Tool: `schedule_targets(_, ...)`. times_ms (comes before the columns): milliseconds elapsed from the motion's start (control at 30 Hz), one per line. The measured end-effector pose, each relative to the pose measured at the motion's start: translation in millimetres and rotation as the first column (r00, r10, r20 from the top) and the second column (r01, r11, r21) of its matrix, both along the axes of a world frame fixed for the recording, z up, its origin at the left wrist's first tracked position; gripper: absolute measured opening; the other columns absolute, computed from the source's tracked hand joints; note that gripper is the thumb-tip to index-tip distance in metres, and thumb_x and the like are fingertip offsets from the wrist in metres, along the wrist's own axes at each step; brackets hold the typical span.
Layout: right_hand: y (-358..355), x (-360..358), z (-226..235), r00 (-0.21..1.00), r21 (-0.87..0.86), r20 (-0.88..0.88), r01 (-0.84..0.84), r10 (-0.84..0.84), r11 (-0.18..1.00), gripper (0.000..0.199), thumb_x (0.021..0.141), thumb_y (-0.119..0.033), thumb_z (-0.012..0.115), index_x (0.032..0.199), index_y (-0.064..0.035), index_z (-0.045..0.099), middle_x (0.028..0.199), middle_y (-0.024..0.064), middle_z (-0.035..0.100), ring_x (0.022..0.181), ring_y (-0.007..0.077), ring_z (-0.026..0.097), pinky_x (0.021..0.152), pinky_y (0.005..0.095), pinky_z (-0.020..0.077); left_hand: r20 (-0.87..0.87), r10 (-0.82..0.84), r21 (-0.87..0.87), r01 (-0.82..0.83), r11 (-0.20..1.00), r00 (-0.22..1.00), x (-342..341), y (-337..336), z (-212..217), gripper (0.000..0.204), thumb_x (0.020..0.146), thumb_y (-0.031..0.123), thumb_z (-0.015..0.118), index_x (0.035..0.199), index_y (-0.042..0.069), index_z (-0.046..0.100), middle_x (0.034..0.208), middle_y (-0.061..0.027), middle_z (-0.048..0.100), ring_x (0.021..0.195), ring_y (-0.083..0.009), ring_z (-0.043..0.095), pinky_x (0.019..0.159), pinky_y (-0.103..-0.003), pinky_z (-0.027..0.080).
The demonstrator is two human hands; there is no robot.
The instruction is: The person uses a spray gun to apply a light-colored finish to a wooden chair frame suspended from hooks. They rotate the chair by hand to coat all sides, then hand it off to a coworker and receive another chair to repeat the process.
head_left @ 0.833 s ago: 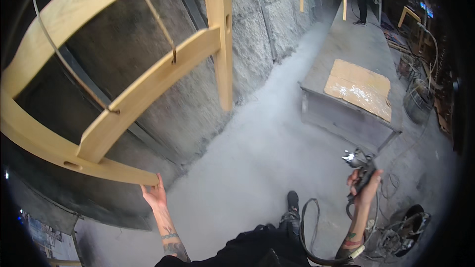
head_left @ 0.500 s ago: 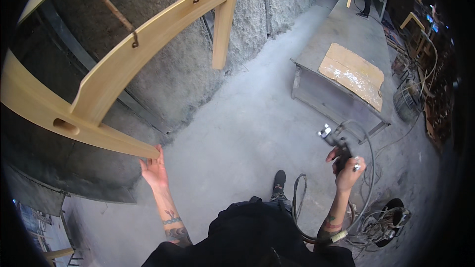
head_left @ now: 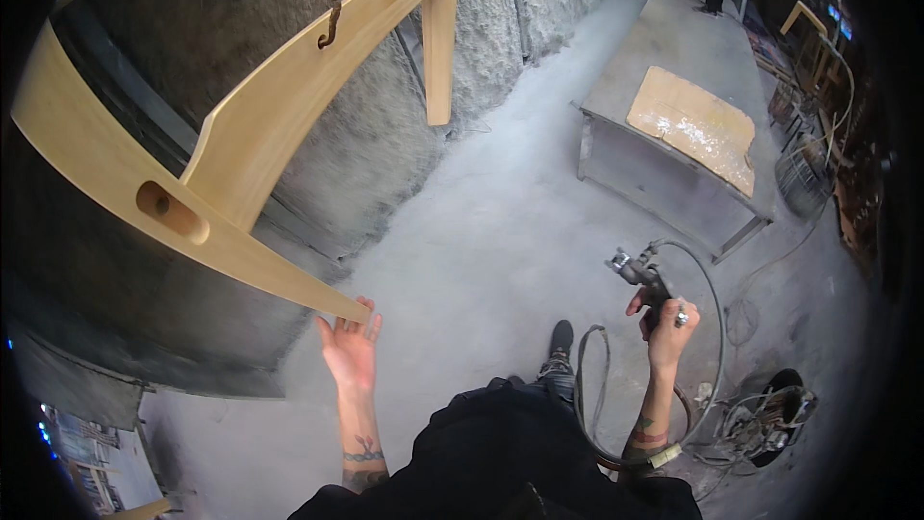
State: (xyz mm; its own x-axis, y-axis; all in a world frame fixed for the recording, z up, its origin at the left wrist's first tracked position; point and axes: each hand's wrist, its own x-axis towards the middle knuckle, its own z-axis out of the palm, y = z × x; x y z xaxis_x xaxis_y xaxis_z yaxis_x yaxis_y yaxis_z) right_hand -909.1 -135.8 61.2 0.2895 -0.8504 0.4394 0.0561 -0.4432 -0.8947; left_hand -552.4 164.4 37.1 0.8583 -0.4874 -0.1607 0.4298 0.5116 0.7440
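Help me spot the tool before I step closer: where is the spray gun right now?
In the head view the spray gun is at lower right, gripped in the right hand, its hose looping down beside the grey bench.

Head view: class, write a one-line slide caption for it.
Left hand open at the tip of a hanging pale wooden frame; right hand grips a spray gun with hose.

No packages, labels, signs or screens visible. Nearest candidate: flat tan cardboard sheet (head_left: 691, 125) on grey worktop (head_left: 616, 159), well beyond right hand (head_left: 666, 325).
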Motion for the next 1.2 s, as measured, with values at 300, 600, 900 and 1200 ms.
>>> schedule_targets(300,17,-11,-93,0.566,0.412,0.823,-0.526,-0.056,0.744,0.104,0.084,-0.095,0.023,0.096,0.0013,0.061,0.067,0.0107,0.059,0.050,0.0227,0.060,0.033,0.0237,0.0312,-0.161,-0.122,-0.026,0.119,0.993,0.979,-86,-10,21,0.079,0.104,0.064,0.045,0.146,-0.002,0.036,0.149,-0.0190,0.044,0.141,-0.0329,0.043,0.102,-0.044,0.042)
schedule_targets(600,27,12,-131,0.437,0.427,0.888,-0.670,-0.142,0.607,0.098,0.087,-0.092,0.027,0.107,-0.0029,0.061,0.066,0.0107,0.060,0.047,0.0235,0.060,0.033,0.0235,0.0348,-0.195,-0.221,0.040,0.233,0.972,0.956,-136,-19,39,0.085,0.100,0.070,0.046,0.145,-0.002,0.041,0.153,-0.0176,0.041,0.147,-0.0317,0.037,0.105,-0.043,0.037)
schedule_targets(900,-37,21,-83,0.584,0.534,0.751,-0.263,-0.308,0.804,0.087,0.095,-0.084,0.032,0.107,-0.0020,0.059,0.083,0.0067,0.061,0.067,0.0173,0.061,0.037,0.0209,0.0324,-0.227,-0.238,0.001,0.245,0.970,0.944,-136,-15,40,0.076,0.100,0.066,0.050,0.136,0.000,0.047,0.145,-0.0192,0.048,0.141,-0.0354,0.043,0.097,-0.044,0.044)
schedule_targets(1200,-102,31,79,0.701,0.026,0.709,0.084,-0.077,0.996,0.088,0.099,-0.079,0.030,0.115,0.0026,0.058,0.085,0.0096,0.064,0.070,0.0144,0.065,0.040,0.0191,0.0337,-0.180,-0.255,0.078,0.272,0.959,0.950,-137,-16,35,0.094,0.099,0.070,0.046,0.149,-0.008,0.032,0.151,-0.0198,0.044,0.146,-0.0349,0.040,0.101,-0.041,0.042)
